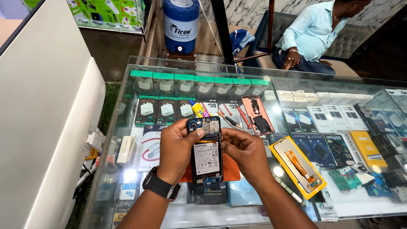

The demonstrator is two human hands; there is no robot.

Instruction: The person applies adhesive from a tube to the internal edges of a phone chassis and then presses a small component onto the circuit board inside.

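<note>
We hold the opened phone (pixel 205 150) above the orange mat (pixel 231 168), left hand (pixel 178 146) clamped on its side, right hand (pixel 243 150) pinching the other edge (2 grips, both tight). A slip could crack it on the glass counter (pixel 127 127).

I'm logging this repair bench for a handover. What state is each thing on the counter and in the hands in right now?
Phone: back cover off, battery and board exposed, held above the orange mat.
Left hand: gripping the phone's left edge.
Right hand: fingers at its right edge.
Pink back cover: detached, lying inner side up.
Screen panel: loose on its yellow tray.
Tweezers: lying unused.
Glue tube: lying flat.
</note>
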